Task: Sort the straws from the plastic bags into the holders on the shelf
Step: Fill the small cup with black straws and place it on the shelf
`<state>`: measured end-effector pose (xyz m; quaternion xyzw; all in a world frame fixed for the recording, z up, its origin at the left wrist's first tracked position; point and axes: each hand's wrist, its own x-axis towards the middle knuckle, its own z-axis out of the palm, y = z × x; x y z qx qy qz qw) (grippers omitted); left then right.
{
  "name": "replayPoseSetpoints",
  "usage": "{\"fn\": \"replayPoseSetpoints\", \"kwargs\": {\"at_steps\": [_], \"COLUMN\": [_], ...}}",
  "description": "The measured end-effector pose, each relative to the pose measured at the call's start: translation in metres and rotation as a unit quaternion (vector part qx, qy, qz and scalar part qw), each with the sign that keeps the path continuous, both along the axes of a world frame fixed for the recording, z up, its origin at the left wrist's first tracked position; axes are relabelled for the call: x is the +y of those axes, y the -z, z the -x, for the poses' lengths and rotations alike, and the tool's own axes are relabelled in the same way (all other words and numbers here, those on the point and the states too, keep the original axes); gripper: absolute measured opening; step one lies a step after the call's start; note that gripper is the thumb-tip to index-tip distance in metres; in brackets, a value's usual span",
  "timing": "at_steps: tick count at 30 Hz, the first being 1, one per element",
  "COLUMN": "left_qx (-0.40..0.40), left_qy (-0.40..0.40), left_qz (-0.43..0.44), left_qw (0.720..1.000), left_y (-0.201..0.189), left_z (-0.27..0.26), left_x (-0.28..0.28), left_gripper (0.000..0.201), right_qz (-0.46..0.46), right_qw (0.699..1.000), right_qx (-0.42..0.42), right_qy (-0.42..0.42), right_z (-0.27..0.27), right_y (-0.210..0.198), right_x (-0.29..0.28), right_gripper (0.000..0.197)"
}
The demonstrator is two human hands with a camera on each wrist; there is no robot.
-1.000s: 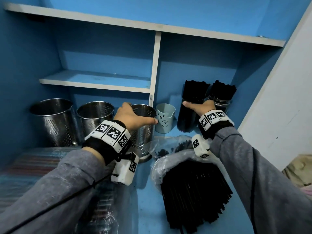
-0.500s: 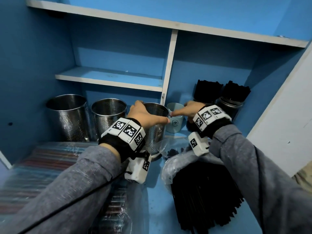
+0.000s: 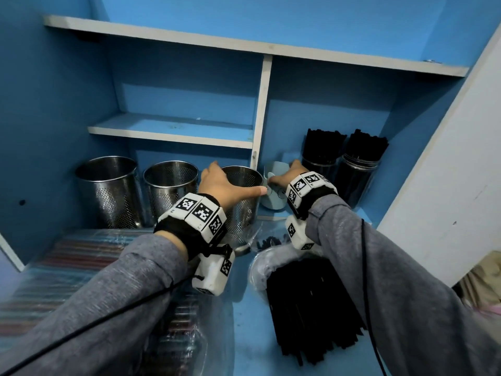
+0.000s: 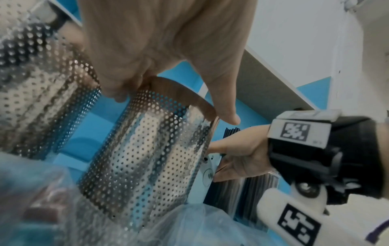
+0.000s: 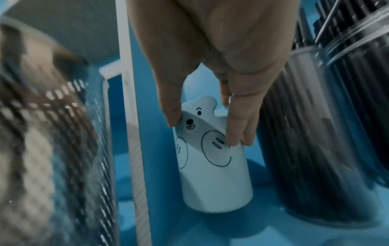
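Observation:
My left hand (image 3: 235,180) grips the rim of the rightmost perforated steel holder (image 3: 241,213), thumb on the near side and fingers over the far edge; the left wrist view shows the same holder (image 4: 147,158). My right hand (image 3: 284,175) holds the top of a pale blue bear cup (image 3: 273,203), thumb and fingers pinching its sides (image 5: 202,129). The cup (image 5: 214,179) stands upright on the shelf floor. In front lies a clear bag of black straws (image 3: 311,302), and at the left a bag of coloured straws (image 3: 67,267).
Two more steel holders (image 3: 108,191) (image 3: 170,185) stand left of the gripped one. Two clear jars packed with black straws (image 3: 322,158) (image 3: 360,172) stand right of the cup. A white divider (image 3: 261,109) rises between holder and cup. A white panel (image 3: 447,172) bounds the right.
My right hand has moved left from the black-straw jar to the bear cup and taken hold of it. My left hand has stayed on the steel holder's rim.

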<state>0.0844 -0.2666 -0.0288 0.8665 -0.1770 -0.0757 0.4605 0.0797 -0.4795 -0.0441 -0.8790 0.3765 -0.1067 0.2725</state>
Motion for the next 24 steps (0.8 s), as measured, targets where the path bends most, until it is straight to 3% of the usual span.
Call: {"fn": "replayPoseSetpoints", "kwargs": {"at_steps": [3,5,9,12,15,17,19,21,24], "left_qx": [-0.024,-0.063,-0.166,-0.146,-0.118,-0.113,-0.111,-0.107,-0.095], "left_qy": [-0.010,-0.011,0.020,0.108,0.228,0.265,0.256,0.250,0.270], "left_qz": [-0.009,0.004,0.074,0.097,-0.064,-0.161,-0.223,-0.284,-0.284], "left_qw": [1.000,0.998,0.983,0.979,0.964,0.944,0.934,0.920,0.915], "left_y": [-0.008,-0.014,-0.023,-0.021,-0.011,-0.001,0.009,0.018,0.028], "left_z": [0.011,0.022,0.056,0.083,0.104,0.116,0.121,0.123,0.126], "left_x": [0.005,0.007,0.007,0.004,0.000,-0.001,-0.003,-0.002,0.000], "left_gripper": [0.134,0.123,0.058,0.020,0.012,0.011,0.022,0.035,0.041], "right_qz": [-0.019,-0.036,-0.054,-0.036,-0.035,-0.059,-0.081,-0.081,-0.097], "right_qw": [0.996,0.987,0.967,0.958,0.962,0.964,0.962,0.969,0.982], "right_qx": [-0.088,-0.156,-0.248,-0.282,-0.269,-0.261,-0.258,-0.226,-0.149], "right_qy": [-0.007,-0.006,-0.017,-0.028,-0.020,0.004,0.036,0.058,0.064], "right_z": [0.016,0.035,0.093,0.151,0.214,0.253,0.288,0.315,0.344], "right_y": [-0.023,-0.044,-0.079,-0.087,-0.080,-0.069,-0.057,-0.043,-0.020], "right_x": [-0.001,0.002,0.011,0.014,0.014,0.013,0.011,0.009,0.012], "right_gripper": [0.088,0.084,0.078,0.078,0.079,0.070,0.061,0.063,0.067]}}
